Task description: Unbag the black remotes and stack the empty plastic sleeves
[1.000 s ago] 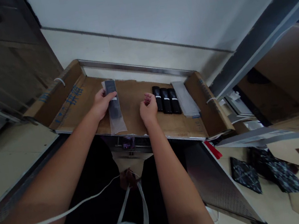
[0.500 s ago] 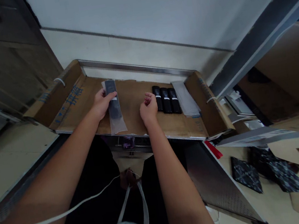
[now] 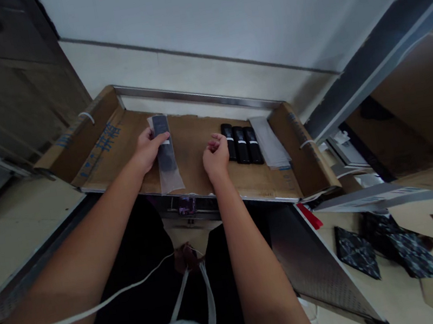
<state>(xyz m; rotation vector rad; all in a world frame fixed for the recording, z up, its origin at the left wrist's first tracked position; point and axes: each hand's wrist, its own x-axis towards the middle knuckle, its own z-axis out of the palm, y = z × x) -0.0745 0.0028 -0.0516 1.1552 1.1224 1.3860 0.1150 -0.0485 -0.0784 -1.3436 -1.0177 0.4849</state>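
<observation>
On the left half of the cardboard-lined shelf lies a black remote control (image 3: 166, 160) inside a frosted plastic sleeve (image 3: 172, 182). My left hand (image 3: 149, 148) grips it from the left side, with the thumb across the top near a white label. My right hand (image 3: 216, 156) rests over the cardboard with its fingers curled inward, and nothing shows in them. Just right of that hand, three bare black remote controls (image 3: 241, 145) lie side by side, each with a white label. Beyond them is a stack of flat plastic sleeves (image 3: 271, 142).
Folded-up cardboard walls (image 3: 306, 153) bound the shelf (image 3: 198, 178) at both ends. A white panel (image 3: 196, 34) rises behind it. A white cord (image 3: 80, 315) crosses my left forearm. Dark patterned bags (image 3: 402, 247) and cardboard lie on the floor at right.
</observation>
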